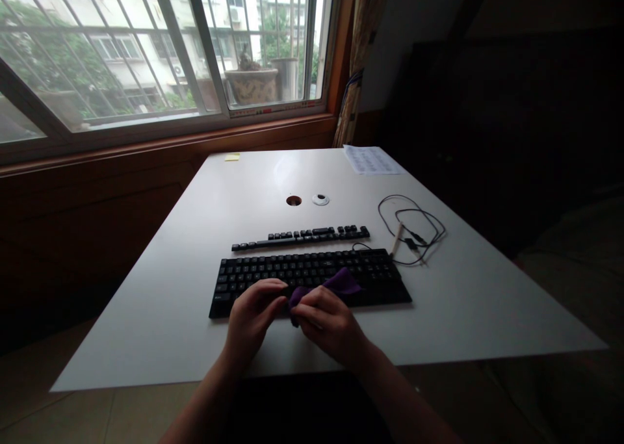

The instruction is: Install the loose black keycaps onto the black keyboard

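Observation:
A purple cloth [345, 281] is bunched in my right hand [329, 317], whose fingers are closed on it, with a loose corner lying over the keys. Close beside it, my left hand [253, 311] is curled with thumb and index finger nearly together; whatever sits between them is too dark to make out. A small dark piece shows just below the right fingertips. Both hands are over the front edge of a black keyboard [273, 272]. Behind the keyboard, removed black keycaps [319, 231] stand in rows, the nearer one including a long space bar [280, 241].
The white table [170, 268] has a round cable hole [294, 201] with its white cover [320, 199] beside it. A coiled black cable [414, 211] and a thin light stick [397, 239] lie right. Printed paper [373, 160] and a yellow sticky note [232, 157] lie at the back.

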The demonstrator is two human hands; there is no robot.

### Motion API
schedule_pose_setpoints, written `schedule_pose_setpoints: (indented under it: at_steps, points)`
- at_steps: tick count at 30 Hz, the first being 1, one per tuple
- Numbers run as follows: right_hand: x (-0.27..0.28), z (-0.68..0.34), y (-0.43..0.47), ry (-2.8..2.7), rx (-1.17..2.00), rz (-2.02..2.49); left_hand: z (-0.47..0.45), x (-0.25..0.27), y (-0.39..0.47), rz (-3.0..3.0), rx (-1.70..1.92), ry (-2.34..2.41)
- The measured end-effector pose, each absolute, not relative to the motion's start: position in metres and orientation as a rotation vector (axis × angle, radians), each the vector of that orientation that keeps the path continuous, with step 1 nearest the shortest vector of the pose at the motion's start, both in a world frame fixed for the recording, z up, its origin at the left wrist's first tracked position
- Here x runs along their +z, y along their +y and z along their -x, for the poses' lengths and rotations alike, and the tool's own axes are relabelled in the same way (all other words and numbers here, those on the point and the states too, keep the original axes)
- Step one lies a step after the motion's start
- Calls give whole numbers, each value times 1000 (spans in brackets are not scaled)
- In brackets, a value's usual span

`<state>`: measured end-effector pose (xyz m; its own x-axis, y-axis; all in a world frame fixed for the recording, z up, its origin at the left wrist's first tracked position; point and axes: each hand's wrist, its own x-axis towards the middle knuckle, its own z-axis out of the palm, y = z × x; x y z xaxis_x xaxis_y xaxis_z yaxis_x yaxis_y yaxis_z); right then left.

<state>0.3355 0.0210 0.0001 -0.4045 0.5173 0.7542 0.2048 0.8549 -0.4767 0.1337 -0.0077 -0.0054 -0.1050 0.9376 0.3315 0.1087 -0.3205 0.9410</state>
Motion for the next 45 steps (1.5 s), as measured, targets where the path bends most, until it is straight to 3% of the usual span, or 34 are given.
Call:
schedule_pose_setpoints:
  at_steps: [8,17,45]
  points:
    - [0,-346,23,-1787,323,717,-109,5,-11,-1496,1492,1336]
    - [5,-347,25,-1718,290,774,-40,0,-17,-2115,1271,1658]
    - [3,-346,25,-1746,300,775,-47,-15,-8,-2476,1125,1677]
